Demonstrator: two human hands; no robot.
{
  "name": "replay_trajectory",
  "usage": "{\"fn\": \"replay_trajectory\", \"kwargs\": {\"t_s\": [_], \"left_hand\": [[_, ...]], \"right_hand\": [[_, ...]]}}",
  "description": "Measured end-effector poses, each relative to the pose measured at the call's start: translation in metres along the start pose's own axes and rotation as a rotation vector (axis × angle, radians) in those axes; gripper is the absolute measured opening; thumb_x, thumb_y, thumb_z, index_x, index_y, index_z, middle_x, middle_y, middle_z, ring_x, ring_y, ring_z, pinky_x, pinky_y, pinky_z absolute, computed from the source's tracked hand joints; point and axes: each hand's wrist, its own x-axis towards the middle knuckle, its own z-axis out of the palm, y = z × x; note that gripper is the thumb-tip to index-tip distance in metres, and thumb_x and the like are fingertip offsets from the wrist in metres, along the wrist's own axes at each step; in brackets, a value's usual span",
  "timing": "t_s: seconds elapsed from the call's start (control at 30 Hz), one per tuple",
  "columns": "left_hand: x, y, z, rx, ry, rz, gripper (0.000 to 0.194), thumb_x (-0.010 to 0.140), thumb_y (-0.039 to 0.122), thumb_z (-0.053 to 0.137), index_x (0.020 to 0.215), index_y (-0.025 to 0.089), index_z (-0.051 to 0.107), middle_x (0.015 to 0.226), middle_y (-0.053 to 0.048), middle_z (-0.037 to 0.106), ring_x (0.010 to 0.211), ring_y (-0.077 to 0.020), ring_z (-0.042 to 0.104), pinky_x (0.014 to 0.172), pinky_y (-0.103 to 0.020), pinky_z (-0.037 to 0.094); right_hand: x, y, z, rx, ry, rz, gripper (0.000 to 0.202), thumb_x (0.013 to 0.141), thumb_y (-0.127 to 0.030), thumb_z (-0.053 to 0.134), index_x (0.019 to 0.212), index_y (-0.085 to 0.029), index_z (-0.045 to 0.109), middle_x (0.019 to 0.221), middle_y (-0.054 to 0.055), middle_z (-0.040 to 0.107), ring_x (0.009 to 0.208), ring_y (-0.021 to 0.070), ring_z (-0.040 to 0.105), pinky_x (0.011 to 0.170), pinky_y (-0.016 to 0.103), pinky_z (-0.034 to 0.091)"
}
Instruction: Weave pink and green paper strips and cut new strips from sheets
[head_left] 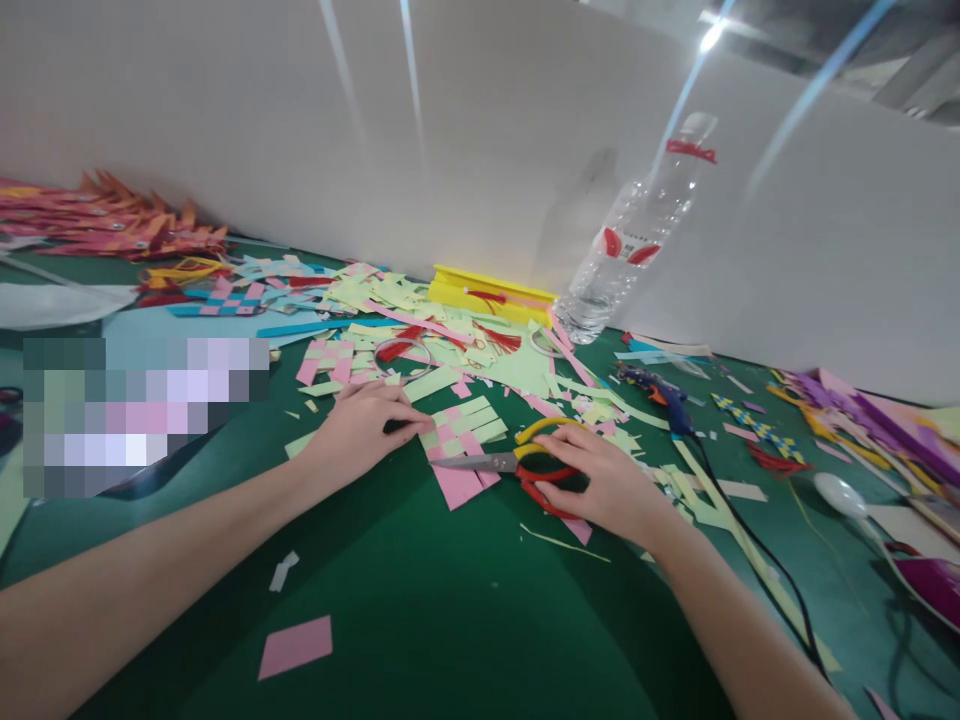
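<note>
In the head view a woven pink and pale-green paper piece (459, 432) lies near the middle, with loose strip ends along its right and lower sides. My left hand (367, 425) pinches its upper left edge between thumb and finger. The scissors (551, 450) have one yellow and one red handle, and my right hand (607, 480) is closed around these loops. Their blades lie over the lower part of the weave, pointing left; whether the blades are parted is hard to make out. A small pink scrap sits just below my right hand.
Paper strips and red tassels (499, 338) are heaped behind my hands. A clear plastic bottle (626, 250) leans against the grey partition (375, 130) beside a yellow folded strip (457, 290). On the right are a blue glue gun (667, 398) with its cord and a white spoon (844, 497).
</note>
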Motion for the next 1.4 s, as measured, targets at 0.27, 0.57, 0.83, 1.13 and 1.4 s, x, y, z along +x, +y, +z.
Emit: {"fn": "replay_trajectory", "kwargs": {"t_s": [0.27, 0.57, 0.83, 1.13, 1.4], "left_hand": [[0.0, 0.002, -0.003, -0.019, -0.024, -0.01, 0.024, 0.09, 0.036, 0.052, 0.093, 0.031, 0.075, 0.088, -0.002, 0.068, 0.088, -0.0218, 0.058, 0.079, -0.034, 0.033], [0.0, 0.002, -0.002, -0.014, -0.032, -0.008, 0.024, 0.089, 0.036, 0.052, 0.092, 0.03, 0.075, 0.088, -0.002, 0.068, 0.09, -0.0219, 0.058, 0.08, -0.035, 0.033], [0.0, 0.001, -0.001, -0.019, -0.011, 0.001, 0.023, 0.089, 0.036, 0.053, 0.092, 0.031, 0.075, 0.086, -0.001, 0.068, 0.087, -0.0211, 0.058, 0.079, -0.034, 0.034], [0.0, 0.001, -0.002, -0.031, -0.023, 0.005, 0.025, 0.09, 0.037, 0.051, 0.093, 0.03, 0.075, 0.088, -0.002, 0.068, 0.088, -0.0219, 0.058, 0.078, -0.034, 0.037], [0.0, 0.002, -0.003, -0.029, -0.024, -0.001, 0.023, 0.089, 0.035, 0.053, 0.093, 0.03, 0.075, 0.087, -0.002, 0.068, 0.088, -0.0222, 0.058, 0.078, -0.035, 0.037]], "right_hand": [[-0.01, 0.006, -0.011, 0.121, -0.115, 0.068, 0.04, 0.079, -0.036, 0.058, 0.115, -0.022, 0.065, 0.115, 0.009, 0.064, 0.104, 0.0256, 0.063, 0.09, 0.041, 0.054], [-0.008, 0.004, -0.001, 0.058, 0.005, 0.175, 0.044, 0.08, -0.04, 0.057, 0.12, -0.024, 0.064, 0.122, 0.011, 0.063, 0.114, 0.032, 0.059, 0.089, 0.049, 0.055], [-0.008, 0.003, -0.004, 0.067, -0.012, 0.087, 0.041, 0.079, -0.036, 0.056, 0.117, -0.024, 0.065, 0.115, 0.01, 0.066, 0.108, 0.0298, 0.062, 0.088, 0.047, 0.056], [-0.021, 0.02, -0.018, 0.102, -0.021, 0.193, 0.043, 0.079, -0.042, 0.061, 0.119, -0.027, 0.062, 0.123, 0.008, 0.064, 0.119, 0.0316, 0.056, 0.094, 0.051, 0.051], [-0.016, 0.018, -0.012, 0.036, 0.048, 0.197, 0.038, 0.082, -0.039, 0.056, 0.118, -0.026, 0.062, 0.119, 0.009, 0.065, 0.11, 0.0311, 0.061, 0.087, 0.05, 0.055]]}}
